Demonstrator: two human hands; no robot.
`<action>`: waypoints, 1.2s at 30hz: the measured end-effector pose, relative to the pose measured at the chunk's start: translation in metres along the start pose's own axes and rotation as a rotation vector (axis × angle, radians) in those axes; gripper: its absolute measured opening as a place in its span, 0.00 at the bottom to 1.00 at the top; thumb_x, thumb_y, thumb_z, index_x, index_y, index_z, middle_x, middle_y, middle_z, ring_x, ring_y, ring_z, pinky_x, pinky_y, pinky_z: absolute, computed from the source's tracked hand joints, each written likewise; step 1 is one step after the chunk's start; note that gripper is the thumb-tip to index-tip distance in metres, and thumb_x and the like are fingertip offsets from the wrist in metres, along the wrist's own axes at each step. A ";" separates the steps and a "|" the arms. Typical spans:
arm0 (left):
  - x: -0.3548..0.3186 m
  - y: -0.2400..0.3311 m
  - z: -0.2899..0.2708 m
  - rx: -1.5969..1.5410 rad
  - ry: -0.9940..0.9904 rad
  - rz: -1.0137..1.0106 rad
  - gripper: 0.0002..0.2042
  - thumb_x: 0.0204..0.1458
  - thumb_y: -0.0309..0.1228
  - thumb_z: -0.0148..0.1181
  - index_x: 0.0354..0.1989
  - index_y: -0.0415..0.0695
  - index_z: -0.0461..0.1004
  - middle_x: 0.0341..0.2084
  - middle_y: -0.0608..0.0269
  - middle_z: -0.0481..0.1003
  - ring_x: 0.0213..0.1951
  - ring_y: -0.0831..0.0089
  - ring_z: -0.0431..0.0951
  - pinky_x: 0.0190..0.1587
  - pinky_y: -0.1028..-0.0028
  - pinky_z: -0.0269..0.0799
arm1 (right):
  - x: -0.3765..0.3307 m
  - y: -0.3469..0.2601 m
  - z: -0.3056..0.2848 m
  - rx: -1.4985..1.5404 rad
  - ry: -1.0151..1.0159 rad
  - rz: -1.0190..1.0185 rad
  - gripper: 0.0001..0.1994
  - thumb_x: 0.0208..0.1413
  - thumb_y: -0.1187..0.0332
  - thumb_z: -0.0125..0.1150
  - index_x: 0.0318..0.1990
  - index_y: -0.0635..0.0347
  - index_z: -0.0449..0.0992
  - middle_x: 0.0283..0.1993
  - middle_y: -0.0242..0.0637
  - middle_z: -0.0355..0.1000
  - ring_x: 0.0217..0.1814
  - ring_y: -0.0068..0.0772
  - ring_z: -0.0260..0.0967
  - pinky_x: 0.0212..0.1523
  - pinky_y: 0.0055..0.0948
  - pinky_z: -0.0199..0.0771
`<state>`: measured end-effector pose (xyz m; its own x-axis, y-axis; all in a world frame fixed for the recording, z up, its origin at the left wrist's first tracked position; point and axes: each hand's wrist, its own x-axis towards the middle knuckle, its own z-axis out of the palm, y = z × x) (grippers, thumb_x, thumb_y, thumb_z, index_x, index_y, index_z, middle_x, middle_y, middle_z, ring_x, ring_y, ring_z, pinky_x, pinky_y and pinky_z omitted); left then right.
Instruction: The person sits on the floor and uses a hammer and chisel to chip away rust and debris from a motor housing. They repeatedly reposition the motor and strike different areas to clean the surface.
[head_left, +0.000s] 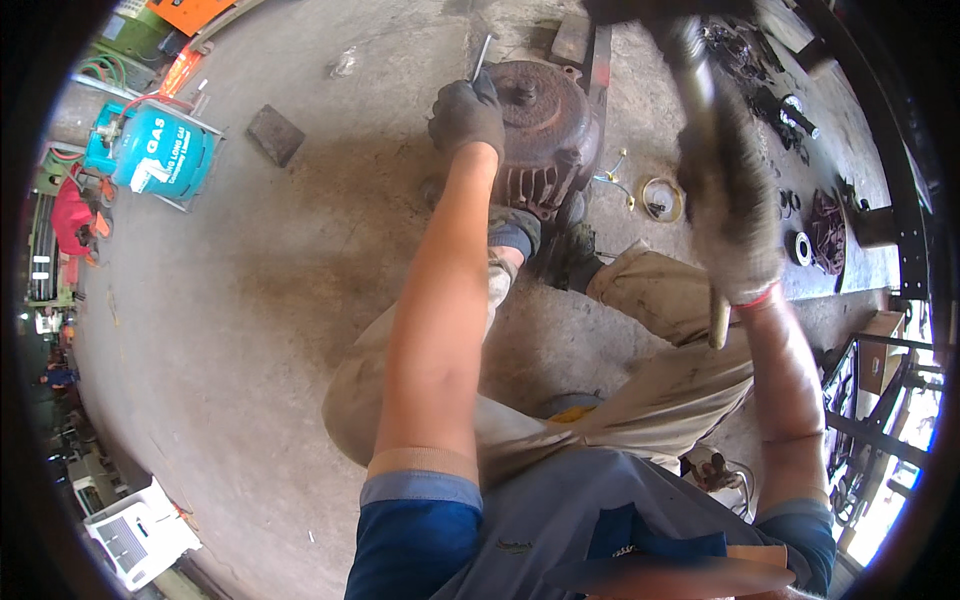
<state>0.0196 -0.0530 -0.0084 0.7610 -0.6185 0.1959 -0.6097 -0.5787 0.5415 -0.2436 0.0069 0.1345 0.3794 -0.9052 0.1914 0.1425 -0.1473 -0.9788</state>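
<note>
My left hand [466,113], in a dark work glove, grips a thin metal rod [481,57] held upright against the edge of a rusty round motor housing [545,130] on the concrete floor. My right hand [733,215], in a grey knit glove, is raised to the right of the motor and clutches a hammer by its wooden handle [717,320]; the hammer head [640,10] blurs near the top edge. My feet in dark shoes brace against the motor's near side.
A teal gas cylinder [158,150] stands at the left. A flat dark block [274,134] lies on the floor beside it. Loose rings, wires and metal parts [800,215] are scattered to the right. A white appliance [135,535] sits at lower left.
</note>
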 end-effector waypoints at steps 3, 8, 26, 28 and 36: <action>-0.002 0.002 -0.001 0.001 0.008 -0.011 0.26 0.66 0.53 0.46 0.39 0.42 0.81 0.44 0.49 0.79 0.48 0.47 0.81 0.50 0.50 0.76 | 0.005 0.013 0.011 -0.062 -0.115 0.310 0.23 0.71 0.70 0.49 0.72 0.59 0.63 0.69 0.43 0.66 0.69 0.25 0.64 0.66 0.24 0.63; 0.000 0.001 -0.001 -0.007 -0.036 -0.002 0.28 0.66 0.56 0.42 0.40 0.43 0.81 0.46 0.44 0.79 0.50 0.44 0.80 0.53 0.50 0.75 | 0.011 -0.030 -0.025 -0.554 -0.120 -0.014 0.25 0.67 0.72 0.59 0.70 0.55 0.67 0.51 0.34 0.77 0.43 0.27 0.73 0.44 0.31 0.76; 0.001 0.000 0.003 -0.011 0.046 0.029 0.27 0.65 0.53 0.44 0.38 0.42 0.81 0.42 0.48 0.80 0.47 0.46 0.80 0.50 0.50 0.75 | 0.011 0.014 0.001 -0.945 -0.158 -0.648 0.27 0.70 0.64 0.56 0.74 0.52 0.62 0.46 0.33 0.76 0.35 0.19 0.68 0.39 0.23 0.73; -0.001 -0.001 0.004 -0.006 0.035 0.025 0.26 0.65 0.54 0.45 0.38 0.42 0.81 0.42 0.48 0.80 0.46 0.46 0.81 0.50 0.49 0.75 | 0.011 0.023 -0.002 -0.952 -0.252 -0.622 0.26 0.69 0.64 0.56 0.73 0.54 0.62 0.49 0.34 0.76 0.40 0.23 0.68 0.44 0.24 0.72; 0.001 0.002 0.002 -0.002 0.012 0.000 0.27 0.65 0.54 0.46 0.39 0.41 0.81 0.43 0.47 0.80 0.47 0.45 0.81 0.50 0.50 0.76 | 0.000 0.007 -0.022 -0.829 -0.094 -0.351 0.25 0.70 0.70 0.52 0.73 0.54 0.62 0.58 0.38 0.75 0.48 0.29 0.73 0.45 0.25 0.74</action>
<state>0.0189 -0.0555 -0.0089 0.7635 -0.6121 0.2059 -0.6094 -0.5776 0.5431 -0.2624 -0.0029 0.1261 0.5165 -0.7234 0.4582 -0.4262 -0.6813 -0.5951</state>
